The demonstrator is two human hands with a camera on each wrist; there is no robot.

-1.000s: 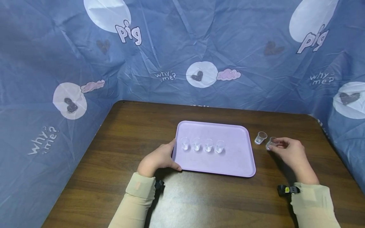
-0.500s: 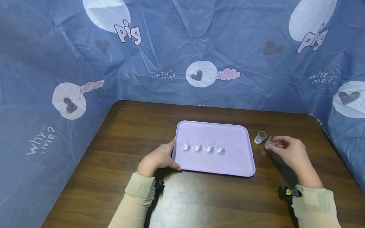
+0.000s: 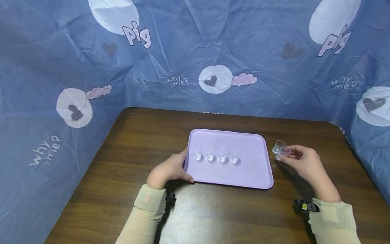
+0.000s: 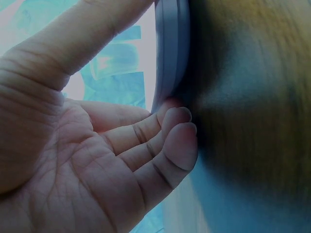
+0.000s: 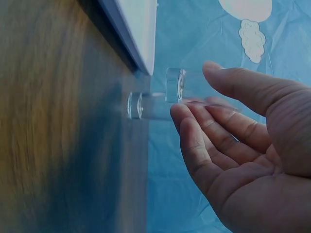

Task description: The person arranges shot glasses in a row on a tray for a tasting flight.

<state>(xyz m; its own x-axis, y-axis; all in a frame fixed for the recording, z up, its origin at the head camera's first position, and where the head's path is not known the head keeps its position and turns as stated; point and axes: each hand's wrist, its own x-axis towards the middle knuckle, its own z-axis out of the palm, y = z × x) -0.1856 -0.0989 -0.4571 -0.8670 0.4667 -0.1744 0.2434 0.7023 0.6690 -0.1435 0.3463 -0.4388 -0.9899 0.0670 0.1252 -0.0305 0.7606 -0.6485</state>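
My left hand holds the lilac tray at its near left corner, thumb along the front edge and fingers against the left side. Several small clear cups stand upright in a row across the tray. Off its right side my right hand pinches another clear cup between thumb and fingers. The right wrist view shows this cup raised off the table. A second clear cup stands on the table just behind it, and the two overlap in the head view.
The brown wooden table carries the tray near its middle. A blue printed cloth hangs behind and along both sides of the table. Each wrist wears a small dark camera.
My right hand has moved left with its cup, bringing it in front of the standing cup. The left hand, the tray and the cups on it look unmoved.
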